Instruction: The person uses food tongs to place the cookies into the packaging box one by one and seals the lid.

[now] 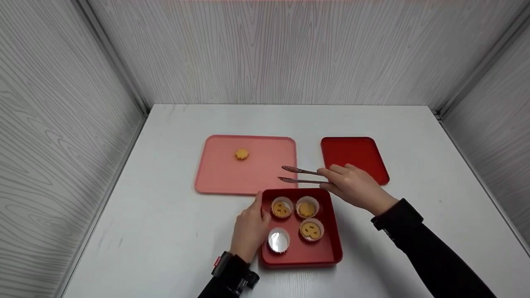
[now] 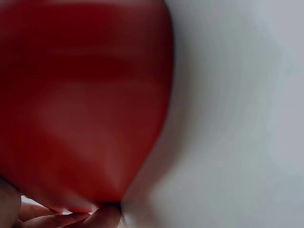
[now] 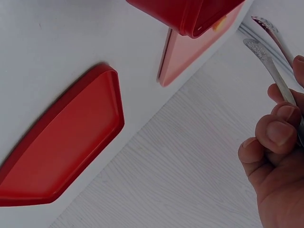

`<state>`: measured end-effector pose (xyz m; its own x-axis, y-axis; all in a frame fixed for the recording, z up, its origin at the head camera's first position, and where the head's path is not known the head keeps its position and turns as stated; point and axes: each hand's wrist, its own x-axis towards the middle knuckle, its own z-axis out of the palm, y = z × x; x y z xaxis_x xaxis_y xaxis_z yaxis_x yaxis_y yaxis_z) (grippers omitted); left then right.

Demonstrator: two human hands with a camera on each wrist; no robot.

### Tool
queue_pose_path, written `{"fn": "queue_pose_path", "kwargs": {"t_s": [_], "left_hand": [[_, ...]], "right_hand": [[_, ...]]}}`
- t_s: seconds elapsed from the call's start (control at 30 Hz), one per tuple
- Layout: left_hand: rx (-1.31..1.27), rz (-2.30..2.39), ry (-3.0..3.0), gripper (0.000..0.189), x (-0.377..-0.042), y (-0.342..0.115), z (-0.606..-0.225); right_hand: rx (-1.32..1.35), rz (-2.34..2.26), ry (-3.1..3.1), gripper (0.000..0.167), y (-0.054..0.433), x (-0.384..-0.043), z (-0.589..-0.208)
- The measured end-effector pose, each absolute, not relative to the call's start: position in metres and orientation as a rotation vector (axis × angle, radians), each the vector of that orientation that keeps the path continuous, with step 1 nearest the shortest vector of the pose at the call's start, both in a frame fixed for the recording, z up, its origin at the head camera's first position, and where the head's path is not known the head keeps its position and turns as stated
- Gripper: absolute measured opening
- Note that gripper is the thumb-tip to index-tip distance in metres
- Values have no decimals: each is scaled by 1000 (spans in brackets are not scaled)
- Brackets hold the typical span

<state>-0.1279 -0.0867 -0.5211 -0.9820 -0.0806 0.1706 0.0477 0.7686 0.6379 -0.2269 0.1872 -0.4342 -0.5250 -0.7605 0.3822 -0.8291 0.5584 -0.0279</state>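
My right hand (image 1: pixel 356 186) holds metal tongs (image 1: pixel 302 181), their two arms spread apart with nothing between the tips. The tips are over the right edge of a pink tray (image 1: pixel 221 178), where one golden flower-shaped cookie (image 1: pixel 242 154) lies. At the near side, my left hand (image 1: pixel 250 227) grips the left wall of a square red box (image 1: pixel 306 254), thumb at the inner side; the left wrist view shows fingers (image 2: pixel 104 217) at the box's corner. Inside stand three paper cups with cookies (image 1: pixel 282 208) (image 1: pixel 307 208) (image 1: pixel 311 229) and one bare foil cup (image 1: pixel 278 241).
A shallow dark red tray (image 1: pixel 352 151), perhaps a lid, lies right of the pink tray, partly behind my right hand. Wood-grain panels (image 1: pixel 256 54) wall the white table (image 1: pixel 161 231) at the back and both sides.
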Motion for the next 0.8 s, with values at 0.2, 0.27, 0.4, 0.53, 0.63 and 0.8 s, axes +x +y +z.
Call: {"fn": "queue_pose_path", "kwargs": {"t_s": [0.2,0.27,0.4,0.53,0.63,0.8], "left_hand": [[-5,-976,-2748,62,-128,-87,-522],[-11,-972,-2739,63,-127,-87,-523],[-18,-975,-2730,61,-127,-87,-523],[-9,-987,-2740,61,-128,-87,-523],[1,-1001,-2744,61,-128,-87,-522],[-6,-996,-2735,60,-128,-88,-522]], "right_hand": [[1321,248,-2460,35,175,-236,-438],[1325,231,-2460,35,171,-239,-439],[1335,203,-2458,35,164,-246,-440],[1343,199,-2466,33,156,-252,-442],[1353,202,-2466,32,149,-257,-443],[1357,146,-2449,33,134,-266,-446]]}}
